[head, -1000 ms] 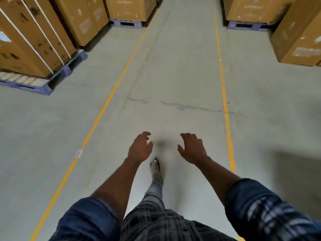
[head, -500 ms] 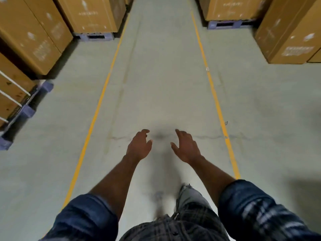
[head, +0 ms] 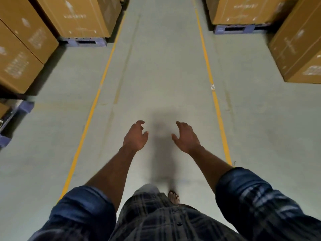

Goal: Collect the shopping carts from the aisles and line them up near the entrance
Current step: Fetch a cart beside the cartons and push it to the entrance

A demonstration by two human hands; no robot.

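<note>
Two hands are reaching forward, empty, fingers curled loosely and spread: left hand [head: 135, 136] and right hand [head: 186, 136] are hanging side by side above the floor, holding nothing, a gap between them. Rolled blue plaid sleeves [head: 257, 197] are covering the upper arms; one sandalled foot [head: 173, 197] is showing below. Grey concrete floor [head: 159, 70] is running ahead as a clear lane (faint shadow under the hands). Two yellow lines, left line [head: 90, 115] and right line [head: 215, 100], are bounding the lane. Outside them, cardboard boxes [head: 76, 16] are standing on blue pallets [head: 83, 42] on the left, and more boxes [head: 298, 47] on the right, well apart from the lane. No shopping cart is appearing in view.
</note>
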